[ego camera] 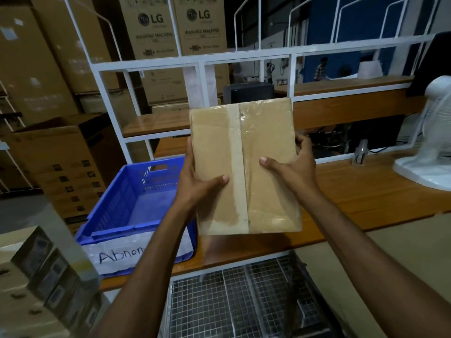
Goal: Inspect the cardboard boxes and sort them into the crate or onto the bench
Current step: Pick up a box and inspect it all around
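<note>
I hold a brown cardboard box (263, 191) up in front of me, its taped seam running down the middle of the face turned to me. My left hand (197, 184) grips its left edge, thumb on the front. My right hand (290, 164) grips the right edge, thumb across the face and fingers curled behind. To the lower left stands a blue plastic crate (122, 206) with a white label reading "Abnor…"; I see nothing inside it. The wooden bench (366, 191) runs under and to the right of the box.
A white fan (429, 147) stands on the bench at the right. A white metal rack frame (202, 62) with a wooden shelf rises behind. Large cartons are stacked at the left and back. A wire mesh cage (244, 301) sits below the bench edge.
</note>
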`<state>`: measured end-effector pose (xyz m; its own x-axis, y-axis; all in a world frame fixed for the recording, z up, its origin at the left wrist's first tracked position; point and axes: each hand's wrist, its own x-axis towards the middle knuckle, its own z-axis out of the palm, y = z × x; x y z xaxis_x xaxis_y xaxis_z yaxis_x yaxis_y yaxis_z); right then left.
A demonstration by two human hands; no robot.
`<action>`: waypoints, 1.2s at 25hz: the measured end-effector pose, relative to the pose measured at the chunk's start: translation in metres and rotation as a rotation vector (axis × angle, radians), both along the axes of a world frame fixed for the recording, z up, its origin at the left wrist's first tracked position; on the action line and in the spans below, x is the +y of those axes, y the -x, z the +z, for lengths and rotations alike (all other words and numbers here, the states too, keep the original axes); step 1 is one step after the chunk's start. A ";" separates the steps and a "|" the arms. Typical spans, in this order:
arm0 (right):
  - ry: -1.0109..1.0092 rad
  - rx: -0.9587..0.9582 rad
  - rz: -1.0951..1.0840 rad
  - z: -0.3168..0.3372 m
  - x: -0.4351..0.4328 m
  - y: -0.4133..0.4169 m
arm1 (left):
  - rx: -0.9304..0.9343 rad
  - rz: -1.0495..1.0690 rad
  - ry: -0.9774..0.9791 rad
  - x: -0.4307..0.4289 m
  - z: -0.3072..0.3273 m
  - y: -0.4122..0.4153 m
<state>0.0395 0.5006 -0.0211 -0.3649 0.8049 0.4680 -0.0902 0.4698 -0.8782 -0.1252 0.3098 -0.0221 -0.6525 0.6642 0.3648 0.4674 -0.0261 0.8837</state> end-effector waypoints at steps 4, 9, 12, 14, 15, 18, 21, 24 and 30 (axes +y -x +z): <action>0.045 -0.132 0.123 -0.005 0.009 0.003 | -0.093 0.160 -0.148 0.012 0.007 0.000; 0.012 -0.257 0.221 -0.001 0.020 -0.006 | -0.202 0.137 -0.144 0.009 0.002 0.004; 0.112 -0.075 0.005 -0.006 0.015 -0.005 | -0.172 -0.149 -0.048 -0.010 -0.001 0.008; 0.174 -0.044 -0.003 -0.016 0.016 -0.005 | -0.145 -0.315 0.077 -0.019 -0.002 0.010; 0.192 -0.072 0.063 -0.020 0.016 -0.006 | -0.145 -0.337 0.108 -0.020 -0.003 0.009; 0.154 -0.237 0.343 -0.021 0.020 -0.014 | -0.194 -0.302 0.080 -0.009 -0.003 0.008; 0.010 -0.298 0.272 -0.017 0.018 -0.015 | -0.223 -0.251 0.027 0.003 -0.007 0.007; -0.112 -0.353 0.125 -0.011 0.017 -0.009 | -0.162 -0.171 0.020 0.005 -0.013 0.007; 0.008 -0.375 0.062 0.003 0.029 -0.017 | 0.125 -0.426 0.183 -0.007 -0.004 0.003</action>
